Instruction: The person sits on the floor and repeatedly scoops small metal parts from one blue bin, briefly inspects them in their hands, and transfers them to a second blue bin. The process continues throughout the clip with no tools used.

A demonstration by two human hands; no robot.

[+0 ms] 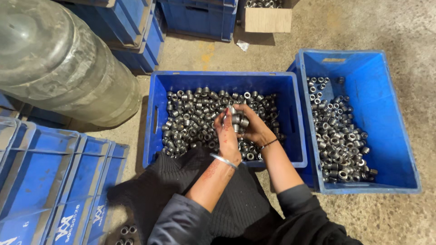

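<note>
**Both hands on small metal rings over the middle blue crate**

Small grey metal rings held in a clump between both hands, just above the heap in the middle blue crate. Left hand: fingers curled together around the clump from the left side, silver bangle on the wrist. Right hand: fingers bent and closed over the same rings from the right, thin dark band on the wrist. Can't tell how many rings are in the grip.

Crate under the hands: rectangular, open top, floor covered by a loose heap of the same rings, thickest at left and centre.

Right of it, touching or nearly so: second blue crate, turned slightly, with a smaller pile of rings along its left wall; rest of the floor bare blue. Small yellowish label patch on its far inner wall.

Left foreground: stack of blue crates seen edge-on, white printed marking on the side. A few loose rings on the floor beside them.

Upper left: large grey cylinder lying tilted, wrapped in cloudy film. Behind it, more blue crates.

Top centre: open brown cardboard box with rings inside, scrap of white paper on the concrete floor near it.

Dark knit fabric over the lap, dark sleeves pushed up.
</note>
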